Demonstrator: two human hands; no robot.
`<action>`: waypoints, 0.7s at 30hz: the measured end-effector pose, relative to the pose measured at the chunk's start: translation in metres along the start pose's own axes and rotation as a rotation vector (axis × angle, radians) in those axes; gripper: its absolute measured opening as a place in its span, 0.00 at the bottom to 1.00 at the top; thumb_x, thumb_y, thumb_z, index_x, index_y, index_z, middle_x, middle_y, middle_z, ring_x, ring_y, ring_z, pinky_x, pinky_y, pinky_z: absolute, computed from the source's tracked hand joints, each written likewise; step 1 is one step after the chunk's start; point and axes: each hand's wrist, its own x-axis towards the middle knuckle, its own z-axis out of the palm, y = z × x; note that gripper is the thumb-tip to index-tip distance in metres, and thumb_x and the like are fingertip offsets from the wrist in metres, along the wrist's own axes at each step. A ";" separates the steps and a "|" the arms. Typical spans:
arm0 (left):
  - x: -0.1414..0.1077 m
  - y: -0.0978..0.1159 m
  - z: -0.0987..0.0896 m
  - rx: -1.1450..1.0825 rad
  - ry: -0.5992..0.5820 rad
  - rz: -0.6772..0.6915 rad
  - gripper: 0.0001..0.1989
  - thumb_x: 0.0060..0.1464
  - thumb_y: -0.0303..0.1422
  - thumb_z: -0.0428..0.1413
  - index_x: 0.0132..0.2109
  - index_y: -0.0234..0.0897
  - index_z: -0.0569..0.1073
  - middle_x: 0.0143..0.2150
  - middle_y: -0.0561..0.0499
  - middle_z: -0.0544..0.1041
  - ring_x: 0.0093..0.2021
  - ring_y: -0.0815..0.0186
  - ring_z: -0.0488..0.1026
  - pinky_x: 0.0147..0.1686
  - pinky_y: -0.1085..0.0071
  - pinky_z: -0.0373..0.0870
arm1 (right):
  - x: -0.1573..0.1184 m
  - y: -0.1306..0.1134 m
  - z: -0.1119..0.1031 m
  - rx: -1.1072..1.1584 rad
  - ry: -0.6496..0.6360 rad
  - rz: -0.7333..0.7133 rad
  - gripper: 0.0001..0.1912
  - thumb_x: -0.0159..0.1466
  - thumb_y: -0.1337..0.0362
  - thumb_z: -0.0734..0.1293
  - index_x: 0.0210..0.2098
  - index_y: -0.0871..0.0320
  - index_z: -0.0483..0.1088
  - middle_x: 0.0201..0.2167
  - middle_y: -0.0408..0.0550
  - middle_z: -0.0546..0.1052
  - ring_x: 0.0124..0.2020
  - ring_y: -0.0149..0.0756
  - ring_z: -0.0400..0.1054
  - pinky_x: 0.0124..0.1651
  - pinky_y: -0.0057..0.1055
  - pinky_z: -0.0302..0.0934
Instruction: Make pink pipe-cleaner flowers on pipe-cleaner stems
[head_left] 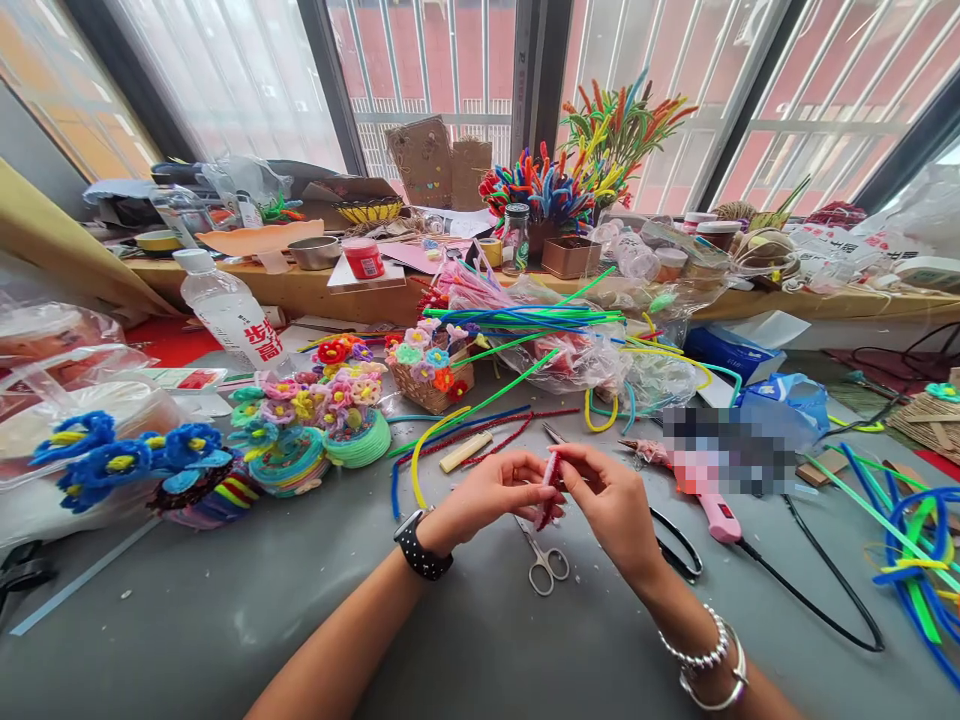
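My left hand [495, 495] and my right hand [615, 505] meet above the grey table. Between their fingertips they pinch a small red and pale pink piece [549, 488] that looks like coiled pipe cleaner; the fingers cover part of it. Just beneath lies a pair of small scissors [547, 572], its handles toward me. Black-handled pliers [679, 548] are partly hidden behind my right hand. Left of the hands is a short cream stick [465, 452], with dark red pipe cleaners [517, 435] and a yellow one [420, 470] beside it.
A pink glue gun [716, 505] with a black cord lies at right, near tangled pipe cleaners [915, 550]. Pipe-cleaner flower pots [285, 460] and a plastic bottle [229, 310] stand at left. Behind, green and blue pipe cleaners [525, 318] lie over plastic bags, before a cluttered ledge [315, 292].
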 end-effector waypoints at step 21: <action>-0.005 0.014 -0.037 0.459 0.669 0.313 0.13 0.44 0.40 0.54 0.33 0.33 0.70 0.28 0.51 0.73 0.28 0.69 0.68 0.28 0.74 0.63 | 0.001 0.013 0.003 -0.676 -0.229 -0.260 0.04 0.55 0.62 0.64 0.28 0.57 0.68 0.30 0.48 0.71 0.34 0.39 0.65 0.34 0.32 0.60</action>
